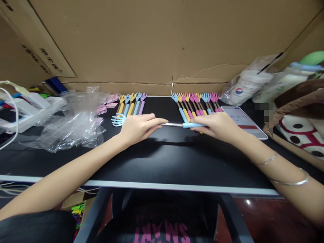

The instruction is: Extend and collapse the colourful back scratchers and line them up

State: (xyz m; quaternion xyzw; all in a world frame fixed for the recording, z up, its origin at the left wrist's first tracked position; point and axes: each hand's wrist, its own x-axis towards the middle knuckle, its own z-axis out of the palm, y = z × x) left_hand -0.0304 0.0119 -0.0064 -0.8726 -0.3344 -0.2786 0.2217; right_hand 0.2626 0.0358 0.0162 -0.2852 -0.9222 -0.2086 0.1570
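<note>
stretching forward, the left hand (pixel 138 128) clasped the blue back scratcher (pixel 186 125) near its claw, the right hand (pixel 216 125) its handle; the rod beneath the left palm was hidden.

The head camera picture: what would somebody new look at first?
Probably the light-blue scratcher with its claw-shaped end, held sideways between the left hand and right hand. Just behind the hands, similar colourful ones lie on the black table in a smaller left bunch and a bigger right bunch. Shiny clear plastic bags lie at the table's left.
</note>
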